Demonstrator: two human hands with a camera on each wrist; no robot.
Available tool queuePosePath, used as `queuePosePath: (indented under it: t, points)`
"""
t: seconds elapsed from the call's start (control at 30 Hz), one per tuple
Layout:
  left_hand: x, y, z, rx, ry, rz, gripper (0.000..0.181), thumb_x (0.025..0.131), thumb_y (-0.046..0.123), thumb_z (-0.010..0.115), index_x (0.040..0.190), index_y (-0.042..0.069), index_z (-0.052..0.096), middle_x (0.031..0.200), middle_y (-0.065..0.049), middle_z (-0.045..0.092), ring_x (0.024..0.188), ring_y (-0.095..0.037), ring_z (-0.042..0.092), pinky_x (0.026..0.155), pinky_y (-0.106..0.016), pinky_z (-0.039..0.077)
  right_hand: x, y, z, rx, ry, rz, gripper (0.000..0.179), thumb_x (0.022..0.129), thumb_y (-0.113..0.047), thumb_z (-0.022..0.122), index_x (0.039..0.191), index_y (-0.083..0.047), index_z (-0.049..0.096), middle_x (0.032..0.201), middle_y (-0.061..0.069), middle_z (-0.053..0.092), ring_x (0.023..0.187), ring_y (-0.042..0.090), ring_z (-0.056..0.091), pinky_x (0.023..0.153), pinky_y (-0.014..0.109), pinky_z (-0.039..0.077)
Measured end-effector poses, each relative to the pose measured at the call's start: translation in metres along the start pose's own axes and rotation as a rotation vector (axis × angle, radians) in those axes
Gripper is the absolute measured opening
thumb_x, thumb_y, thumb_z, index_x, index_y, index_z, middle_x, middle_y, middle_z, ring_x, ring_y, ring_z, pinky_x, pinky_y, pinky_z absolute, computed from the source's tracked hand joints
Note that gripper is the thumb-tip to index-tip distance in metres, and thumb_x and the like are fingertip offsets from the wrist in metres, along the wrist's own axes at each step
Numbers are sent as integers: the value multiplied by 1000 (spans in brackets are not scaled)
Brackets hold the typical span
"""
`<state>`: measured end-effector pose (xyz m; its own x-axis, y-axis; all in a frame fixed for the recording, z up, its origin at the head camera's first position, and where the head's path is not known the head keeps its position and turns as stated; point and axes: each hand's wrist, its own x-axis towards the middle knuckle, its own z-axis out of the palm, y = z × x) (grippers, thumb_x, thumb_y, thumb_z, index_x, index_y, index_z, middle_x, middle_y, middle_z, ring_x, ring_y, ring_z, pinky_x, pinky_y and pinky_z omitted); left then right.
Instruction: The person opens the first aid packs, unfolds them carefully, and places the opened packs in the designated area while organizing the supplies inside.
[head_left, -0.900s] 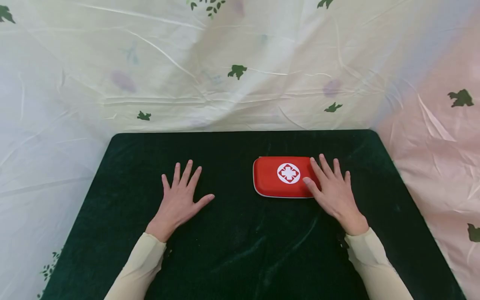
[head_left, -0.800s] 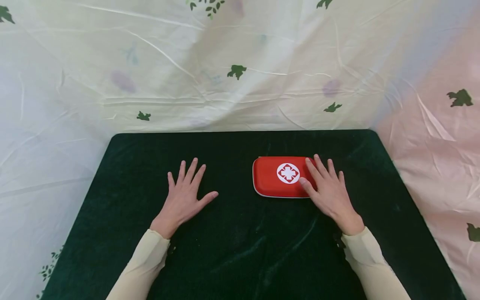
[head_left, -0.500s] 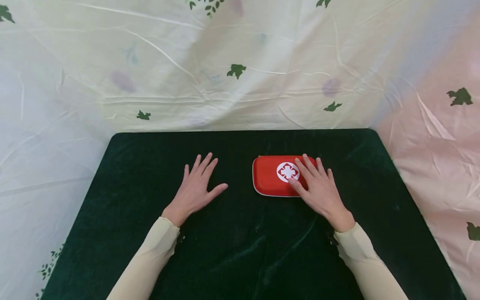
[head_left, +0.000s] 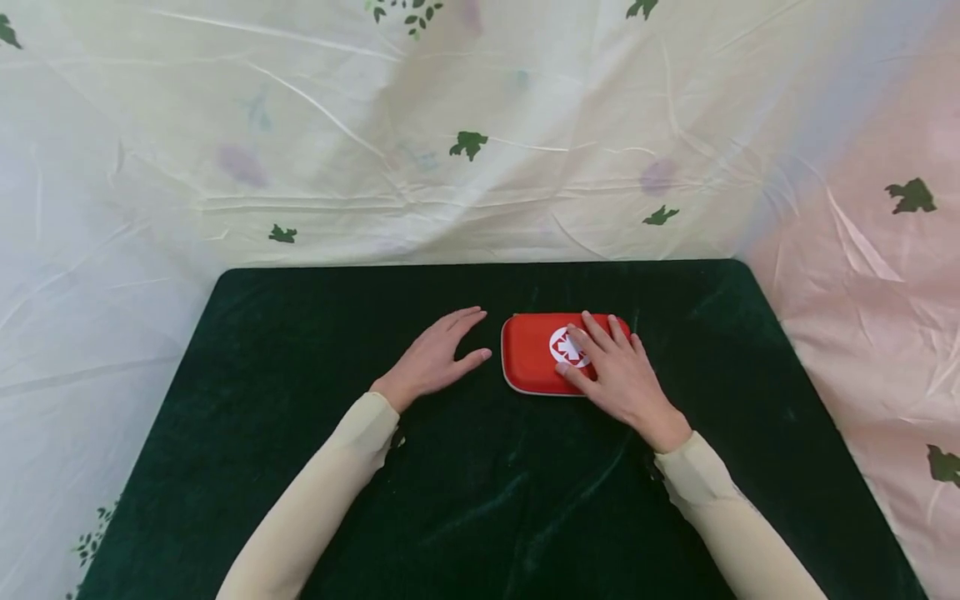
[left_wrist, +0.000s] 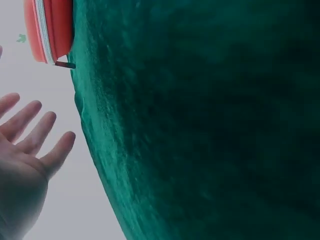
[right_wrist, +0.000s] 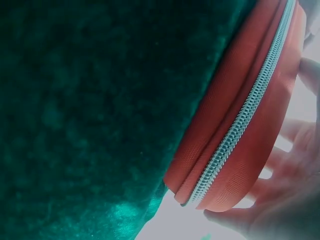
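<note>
A red zippered first-aid case [head_left: 525, 358], with a white cross emblem on its lid, lies flat on the dark green table. My right hand [head_left: 622, 375] is over the case's right half, fingers spread and covering part of the emblem. In the right wrist view the fingers [right_wrist: 295, 155] are along the lid, above the closed silver zipper [right_wrist: 240, 120]; firm contact cannot be told. My left hand [head_left: 435, 358] hovers just left of the case, thumb and fingers apart, holding nothing. The left wrist view shows a small zipper pull [left_wrist: 65, 64] at the case's corner.
Dark green velvety cloth [head_left: 465, 517] covers the table, whose far edge has rounded corners. Pale curtain-like fabric [head_left: 337, 150] with green leaf prints hangs behind it and on both sides.
My left hand has moved right, close to the case, and turned to point toward it. The right hand has slid left, further over the lid. The case stays in place.
</note>
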<state>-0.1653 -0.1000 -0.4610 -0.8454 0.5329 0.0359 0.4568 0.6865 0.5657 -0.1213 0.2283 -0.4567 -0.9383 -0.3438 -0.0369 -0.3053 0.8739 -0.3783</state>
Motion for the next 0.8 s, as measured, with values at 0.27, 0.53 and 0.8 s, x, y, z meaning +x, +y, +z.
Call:
queuePosePath:
  t: [0.27, 0.53, 0.8]
  points:
    - [35, -12, 6, -221, -40, 43, 56, 107, 34, 57, 157, 11, 44, 157, -6, 49, 145, -23, 45, 119, -45, 36, 1, -2, 1, -48, -24, -7, 74, 99, -59, 58, 161, -21, 40, 171, 12, 22, 155, 48, 10, 117, 74, 15]
    - [58, -15, 13, -396, -110, -6, 46, 109, 22, 55, 154, 11, 49, 151, -4, 56, 139, -19, 50, 115, -42, 42, 0, -1, 2, -59, -24, 5, 75, 99, -60, 57, 161, -21, 40, 171, 11, 23, 155, 47, 11, 117, 74, 15]
    - [74, -14, 15, -415, -143, -1, 41, 110, 15, 50, 151, 11, 54, 146, -5, 61, 136, -19, 53, 117, -39, 40, 0, 0, 2, -66, -29, 7, 75, 100, -61, 56, 162, -22, 38, 171, 11, 22, 155, 47, 10, 117, 74, 14]
